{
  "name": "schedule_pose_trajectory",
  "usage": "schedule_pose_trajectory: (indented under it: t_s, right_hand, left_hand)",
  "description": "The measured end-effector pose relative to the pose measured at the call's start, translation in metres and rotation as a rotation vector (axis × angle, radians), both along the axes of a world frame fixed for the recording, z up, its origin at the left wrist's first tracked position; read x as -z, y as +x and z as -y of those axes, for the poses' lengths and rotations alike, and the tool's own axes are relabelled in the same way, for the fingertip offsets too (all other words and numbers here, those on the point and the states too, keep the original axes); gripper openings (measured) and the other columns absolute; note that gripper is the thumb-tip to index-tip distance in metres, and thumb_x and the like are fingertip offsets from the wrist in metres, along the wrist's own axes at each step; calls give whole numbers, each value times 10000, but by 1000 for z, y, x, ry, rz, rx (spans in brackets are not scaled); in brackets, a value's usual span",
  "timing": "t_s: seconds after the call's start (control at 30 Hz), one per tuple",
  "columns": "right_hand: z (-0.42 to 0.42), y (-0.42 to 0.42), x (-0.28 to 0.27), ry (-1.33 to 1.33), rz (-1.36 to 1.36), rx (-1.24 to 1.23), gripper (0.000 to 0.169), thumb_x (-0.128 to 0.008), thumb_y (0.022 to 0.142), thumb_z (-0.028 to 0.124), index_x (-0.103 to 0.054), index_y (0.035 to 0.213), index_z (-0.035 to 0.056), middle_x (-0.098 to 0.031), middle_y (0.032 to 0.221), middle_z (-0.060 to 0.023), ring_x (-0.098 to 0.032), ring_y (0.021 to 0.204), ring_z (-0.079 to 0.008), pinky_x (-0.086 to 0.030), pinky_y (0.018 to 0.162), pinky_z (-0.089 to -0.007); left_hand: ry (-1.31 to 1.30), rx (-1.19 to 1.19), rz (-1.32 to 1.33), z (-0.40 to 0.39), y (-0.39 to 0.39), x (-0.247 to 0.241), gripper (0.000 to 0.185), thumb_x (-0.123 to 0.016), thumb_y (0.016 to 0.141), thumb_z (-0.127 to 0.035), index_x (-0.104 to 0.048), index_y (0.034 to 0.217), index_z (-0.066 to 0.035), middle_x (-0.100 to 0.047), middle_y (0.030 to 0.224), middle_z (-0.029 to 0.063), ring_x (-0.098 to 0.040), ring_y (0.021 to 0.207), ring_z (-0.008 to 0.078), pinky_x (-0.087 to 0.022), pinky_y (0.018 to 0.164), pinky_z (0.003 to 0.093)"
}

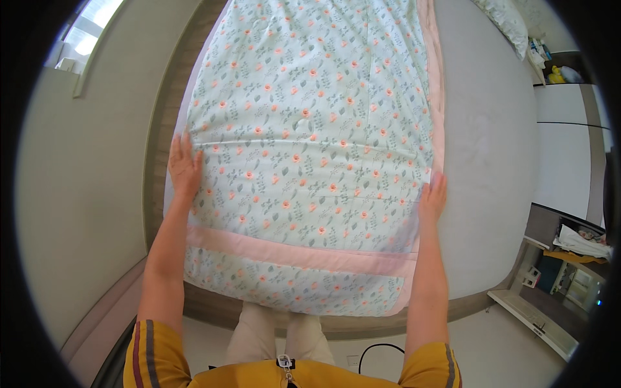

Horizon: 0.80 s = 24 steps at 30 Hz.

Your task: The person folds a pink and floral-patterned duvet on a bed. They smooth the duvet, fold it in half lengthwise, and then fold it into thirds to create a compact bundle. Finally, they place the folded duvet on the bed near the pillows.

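Observation:
A pale mint floral quilt (310,169) with a pink border lies lengthwise over the bed before me. Its near end is folded back, so a pink band (301,250) crosses it and a floral strip hangs at the bed's foot. My left hand (185,167) rests flat at the quilt's left edge, fingers extended and thumb apart. On the opposite side, my right hand (433,198) touches the pink right border, slightly blurred, with its fingers extended. Neither hand appears to grip the fabric. A crease runs across the quilt between the hands.
Light grey mattress (485,145) shows to the right, with a white pillow (504,24) at the far corner. A wooden bed frame (213,296) edges the foot. A wall (92,160) stands close on the left. Cabinets (563,150) and an open shelf unit (548,300) stand right.

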State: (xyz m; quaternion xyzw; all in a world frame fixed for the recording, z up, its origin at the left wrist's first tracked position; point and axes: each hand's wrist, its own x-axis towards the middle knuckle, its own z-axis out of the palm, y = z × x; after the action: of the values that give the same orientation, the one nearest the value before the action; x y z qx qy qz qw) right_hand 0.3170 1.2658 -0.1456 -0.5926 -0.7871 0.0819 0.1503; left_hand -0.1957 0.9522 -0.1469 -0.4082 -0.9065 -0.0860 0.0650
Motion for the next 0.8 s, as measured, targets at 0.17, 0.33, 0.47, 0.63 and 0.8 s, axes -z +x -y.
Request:
schedule_pose_trajectory:
  t_s: [0.17,0.33,0.47,0.63,0.8]
  right_hand:
    - [-13,34,35,-184,-506,478,368,-414,885,327,-525,1072,30,-565,1045,-157,-525,969,-287,-399,843,-352]
    - [-19,7,9,-206,-296,385,376,-442,873,389,-523,900,23,-597,790,-134,-557,735,-268,-427,681,-373]
    - [-18,-8,2,-176,-122,383,372,-454,868,406,-507,862,38,-591,785,-149,-557,712,-309,-422,639,-403]
    - [-34,8,14,-127,-36,388,352,-430,880,409,-496,875,63,-593,819,-161,-554,747,-358,-420,633,-432]
    - [-37,-2,30,-132,169,443,365,-381,893,427,-485,908,77,-595,863,-152,-561,795,-363,-429,654,-436]
  left_hand:
    - [426,-372,243,6,-39,24,342,-425,914,-267,-479,1187,-69,-537,1056,118,-513,966,269,-406,832,350]
    - [371,-413,487,-29,-33,-3,298,-422,913,-276,-503,1123,-80,-570,993,103,-563,847,277,-433,758,370]
    - [174,-353,231,-48,-20,-10,271,-402,913,-331,-515,1013,-105,-595,878,121,-573,771,326,-449,672,397]
    - [52,-325,211,-47,-38,6,290,-367,914,-388,-489,893,-126,-602,803,127,-568,725,356,-440,608,439]
    - [-22,-337,102,-49,-43,27,277,-356,918,-386,-472,896,-135,-605,827,115,-570,730,350,-433,610,451]
